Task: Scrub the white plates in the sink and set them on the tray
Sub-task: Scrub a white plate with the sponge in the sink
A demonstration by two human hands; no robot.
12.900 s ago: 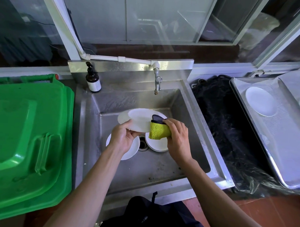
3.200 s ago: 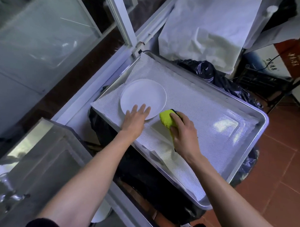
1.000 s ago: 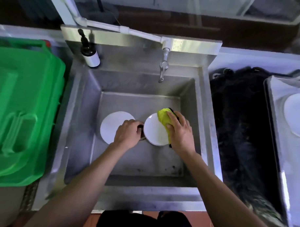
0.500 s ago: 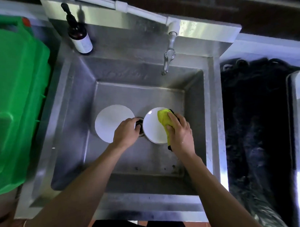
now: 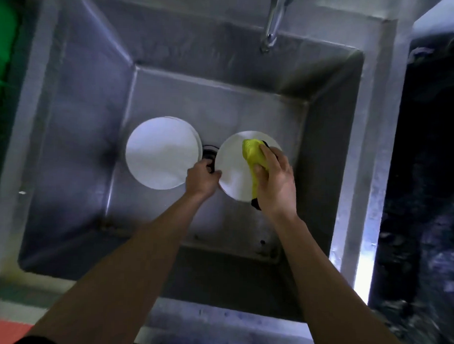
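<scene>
Stainless steel sink basin (image 5: pixel 75 130) fills your view, metal tap spout (image 5: pixel 273 21) at the far edge. Two round white plates lie flat on the basin floor either side of the dark drain (image 5: pixel 208 153): left white plate (image 5: pixel 161 152) sits untouched, looks like a thin stack judging by the doubled rim, can't confirm. Right white plate (image 5: pixel 232 172) is under both your hands. Your left hand (image 5: pixel 201 180) is curled at that plate's left rim, over the drain, fingers pinching the edge. Your right hand (image 5: pixel 276 178) is clamped on a yellow-green scrubbing cloth with a dark backing (image 5: pixel 253 157), pressing it flat on the plate's right half. Green plastic bin (image 5: pixel 4 35) shows at far left; black plastic sheeting (image 5: pixel 427 153) runs along the right of the sink. Tray not in view.
</scene>
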